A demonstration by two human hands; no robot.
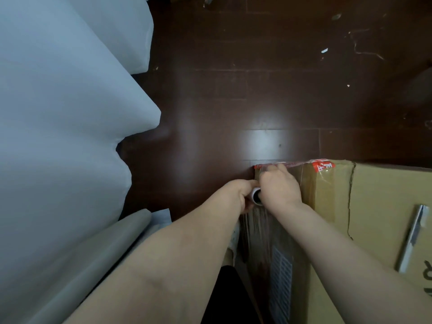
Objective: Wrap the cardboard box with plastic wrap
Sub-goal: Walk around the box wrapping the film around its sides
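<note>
cardboard box (pixel 378 206) of matte tan, just one, creased and with a ragged seam, fills the lower right on a glossy dark brown wooden plank floor (pixel 257 94). shiny clear tape and a strip of red printed tape (pixel 323 166) cross its far corner, and a sheet of thin, wrinkled transparent film (pixel 261 230) lies streaked down its near side face. two bare hands meet at that corner. the left hand (pixel 242 195) has its fingers curled round a single slim roll of clear plastic wrap (pixel 256 197), whose round white tube end with a dark hollow faces the camera, touching the box's edge. the right hand (pixel 279 188) lies just beside the roll, on the box's top corner, with fingers bunched together and bent onto the edge by the red tape (whether they pinch the film cannot be told). one slender silver metal utility knife (pixel 412 239) lies flat on the box top, well apart from the hands. soft pale white fabric (pixel 65 113) billows at left, with one smooth grey tube (pixel 112 244) below it.
</note>
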